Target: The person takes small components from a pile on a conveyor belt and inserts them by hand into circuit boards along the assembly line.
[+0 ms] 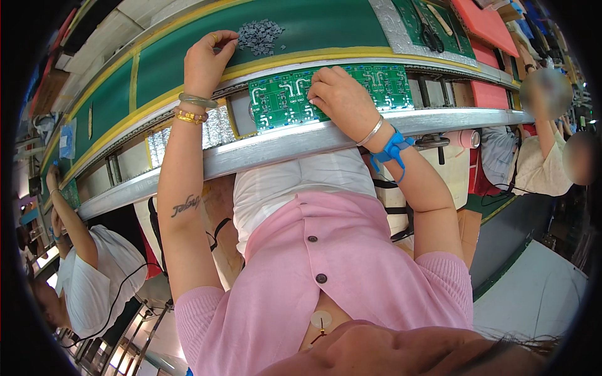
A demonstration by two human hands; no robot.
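Note:
My left hand point(210, 61) is at the left edge of a pile of small dark grey square pieces point(258, 37) on the green mat. Its thumb and forefinger are pinched together; whatever may be between them is too small to make out. Below the mat, a green circuit board panel point(273, 100) with white markings and small blue parts lies across metal rails. Over the middle of that panel is my right hand point(342, 97), its fingers curled and closed close to the board surface. What those fingertips hold, if anything, cannot be made out.
A metal rail point(282, 143) runs along the front of the bench. Scissors point(430, 36) lie on the mat at the far right. Beside the panel is a silver foil-like sheet point(216, 126). A pink cup point(463, 138) sits right of me; people work on both sides.

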